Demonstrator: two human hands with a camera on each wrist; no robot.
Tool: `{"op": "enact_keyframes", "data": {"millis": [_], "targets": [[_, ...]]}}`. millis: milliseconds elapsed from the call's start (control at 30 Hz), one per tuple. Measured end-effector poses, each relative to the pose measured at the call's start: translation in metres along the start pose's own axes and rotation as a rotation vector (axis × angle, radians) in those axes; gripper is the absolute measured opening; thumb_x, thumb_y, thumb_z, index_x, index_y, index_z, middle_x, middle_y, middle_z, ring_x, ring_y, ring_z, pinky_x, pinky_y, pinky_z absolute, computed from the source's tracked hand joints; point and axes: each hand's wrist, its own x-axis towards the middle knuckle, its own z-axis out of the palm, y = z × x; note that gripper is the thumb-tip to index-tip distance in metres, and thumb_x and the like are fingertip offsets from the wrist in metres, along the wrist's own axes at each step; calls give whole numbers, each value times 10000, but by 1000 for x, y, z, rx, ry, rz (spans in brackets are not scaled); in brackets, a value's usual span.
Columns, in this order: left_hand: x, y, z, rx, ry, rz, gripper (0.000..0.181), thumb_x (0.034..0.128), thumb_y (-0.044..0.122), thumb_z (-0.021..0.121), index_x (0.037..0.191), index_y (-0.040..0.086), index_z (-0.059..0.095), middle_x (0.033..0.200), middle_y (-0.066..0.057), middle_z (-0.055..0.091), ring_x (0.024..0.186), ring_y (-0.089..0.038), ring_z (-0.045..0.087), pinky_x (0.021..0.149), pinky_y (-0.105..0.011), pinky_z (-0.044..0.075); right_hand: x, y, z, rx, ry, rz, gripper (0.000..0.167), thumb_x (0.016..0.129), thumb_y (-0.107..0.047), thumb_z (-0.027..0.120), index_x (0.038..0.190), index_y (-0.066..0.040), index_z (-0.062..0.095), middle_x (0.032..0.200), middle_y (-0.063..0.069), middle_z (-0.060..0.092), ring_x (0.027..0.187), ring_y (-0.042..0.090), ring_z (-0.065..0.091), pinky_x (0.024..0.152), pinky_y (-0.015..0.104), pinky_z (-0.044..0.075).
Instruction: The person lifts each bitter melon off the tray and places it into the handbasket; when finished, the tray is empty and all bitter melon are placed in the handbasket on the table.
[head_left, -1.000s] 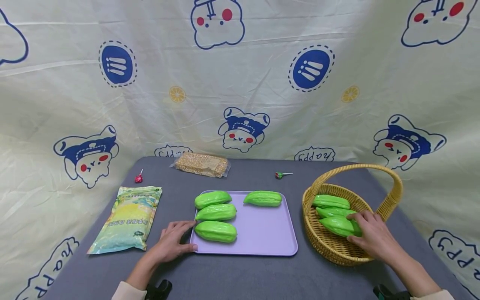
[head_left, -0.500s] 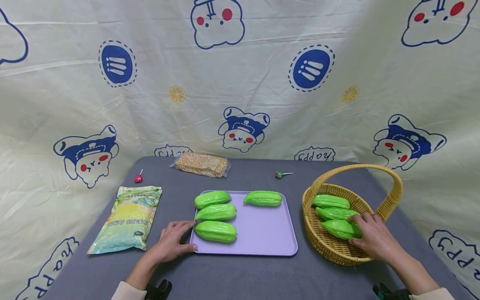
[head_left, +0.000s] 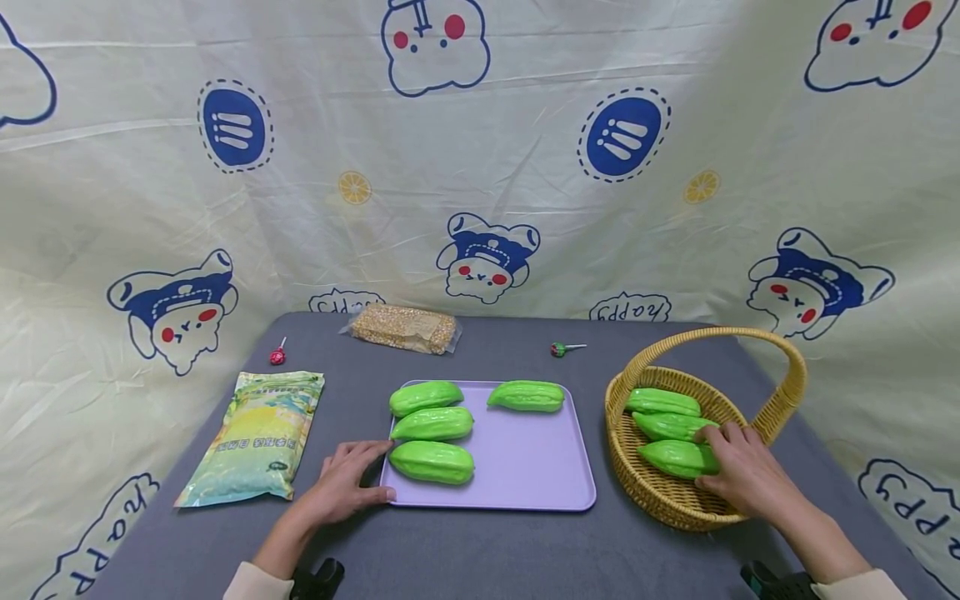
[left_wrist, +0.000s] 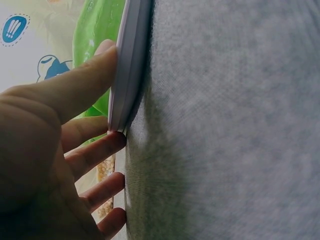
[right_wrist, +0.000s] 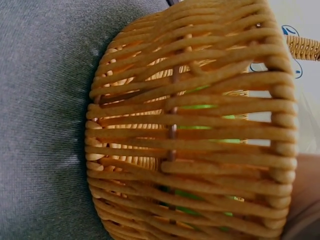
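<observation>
In the head view, my right hand (head_left: 746, 467) reaches into a woven basket (head_left: 648, 508) at the right. Its thumb and fingers grip the right end of the nearest green bitter melon (head_left: 675, 459). Beyond it in the basket lie a middle bitter melon (head_left: 663, 426) and a far one (head_left: 663, 402). My left hand (head_left: 343, 483) holds the near left corner of a purple tray (head_left: 525, 467); in the left wrist view, the thumb (left_wrist: 90, 75) lies over the rim. Three bitter melons (head_left: 431, 462) line the tray's left side, and another (head_left: 527, 396) lies at its far right.
A green-yellow bag (head_left: 255, 437) lies left of the tray. Along the back are a packet of grains (head_left: 405, 328), a red lollipop (head_left: 277, 357) and a green lollipop (head_left: 558, 350). The basket's tall handle (head_left: 712, 333) arches over it. Patterned cloth hangs behind the table.
The nearest bitter melon in the basket has shifted slightly toward the front, away from the middle one, and lies straighter. My right hand stays on it; my left hand has not moved.
</observation>
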Motion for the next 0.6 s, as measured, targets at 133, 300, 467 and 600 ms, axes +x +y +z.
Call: {"op": "enact_keyframes", "data": {"millis": [133,300,467,600], "targets": [[0,0,0,1,-2,0,701,752,398,760,1353,137,512,1372,-91,510,1256,-321,369,950,-557,271,0,1,0,14,-12,5,516,673,-230,822,1083,-51,567,964,174,509,858,356,485,695,467,372],[0,0,-1,1,-6,5,700,755,401,755,1355,138,510,1371,-88,511,1259,-324,367,953,-560,268,0,0,0,23,-16,5,499,688,-233,811,1089,-50,576,978,180,508,871,362,485,700,471,373],[0,0,-1,5,-6,4,700,755,400,756,1355,139,510,1372,-86,510,1258,-324,369,953,-559,270,0,1,0,17,-10,4,488,696,-218,807,1091,-48,577,981,181,504,876,361,484,702,472,375],[0,0,-1,4,-12,-1,701,755,403,755,1355,137,510,1373,-89,509,1257,-325,368,955,-562,269,0,1,1,20,-8,12,491,696,-206,809,1096,-44,575,1005,206,501,899,391,483,714,494,381]]}}
